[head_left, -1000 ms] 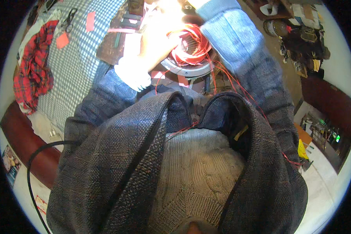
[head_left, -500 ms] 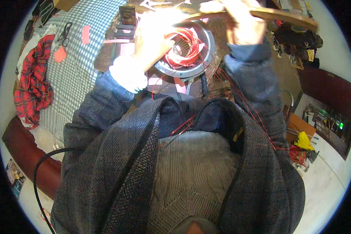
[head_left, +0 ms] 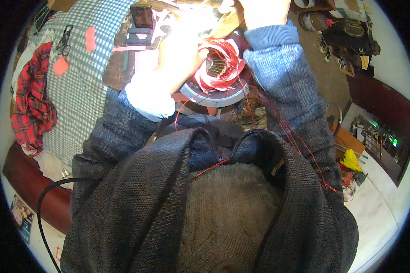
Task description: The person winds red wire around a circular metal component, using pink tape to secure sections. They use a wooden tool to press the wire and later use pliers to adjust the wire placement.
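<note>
A grey metal ring, apparently a motor stator (head_left: 223,100), holds a thick bundle of red winding wire (head_left: 234,75). Slots show inside its bore. My left hand (head_left: 180,54) lies against the left side of the wire bundle, thumb at its inner edge; glare washes out its other fingers. My right hand (head_left: 264,11), partly cut by the top edge, is closed round a flat wooden stick (head_left: 230,22). The stick's end is angled down toward the far side of the bundle. Loose red wires (head_left: 282,120) run from the stator over my right sleeve.
On the left, a checked cloth (head_left: 82,86) bears pink paper pieces (head_left: 90,39), glasses (head_left: 65,41) and a red plaid garment (head_left: 32,95). A dark phone-like object (head_left: 141,16) stands beyond my left hand. Cluttered parts (head_left: 351,41) lie at the far right.
The wooden stick has swung from lying crosswise to pointing down at the wire bundle. My right hand moved up and left; the stator appears tilted, with its near rim lower in view.
</note>
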Motion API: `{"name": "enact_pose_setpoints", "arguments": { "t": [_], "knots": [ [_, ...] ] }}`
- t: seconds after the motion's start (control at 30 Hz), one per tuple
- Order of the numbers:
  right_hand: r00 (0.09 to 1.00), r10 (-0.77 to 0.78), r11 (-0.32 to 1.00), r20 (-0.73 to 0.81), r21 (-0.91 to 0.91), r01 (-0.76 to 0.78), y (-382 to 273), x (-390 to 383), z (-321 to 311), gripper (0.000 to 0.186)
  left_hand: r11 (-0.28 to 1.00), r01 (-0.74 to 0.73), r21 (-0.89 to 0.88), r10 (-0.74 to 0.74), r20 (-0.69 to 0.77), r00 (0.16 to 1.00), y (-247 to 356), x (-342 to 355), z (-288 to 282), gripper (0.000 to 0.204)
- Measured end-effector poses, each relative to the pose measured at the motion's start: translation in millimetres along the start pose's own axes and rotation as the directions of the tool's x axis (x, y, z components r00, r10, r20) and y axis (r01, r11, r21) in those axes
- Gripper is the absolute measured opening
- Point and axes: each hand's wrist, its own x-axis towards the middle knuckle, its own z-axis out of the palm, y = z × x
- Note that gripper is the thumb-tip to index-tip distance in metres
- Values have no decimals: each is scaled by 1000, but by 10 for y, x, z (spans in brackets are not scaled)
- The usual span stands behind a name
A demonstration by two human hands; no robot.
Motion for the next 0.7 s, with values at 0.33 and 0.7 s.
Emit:
{"name": "enact_pose_setpoints", "arguments": {
  "t": [0.33,0.7],
  "knots": [
    [986,89,421,143,892,-168,-227,-577,-677,6,1000,0,-5,0,6,1000,9,-25,-30,65],
    [927,313,-189,206,970,-152,-231,-540,-519,7,985,-71,-158,81,58,995,-93,-77,-150,60]
  ]
}}
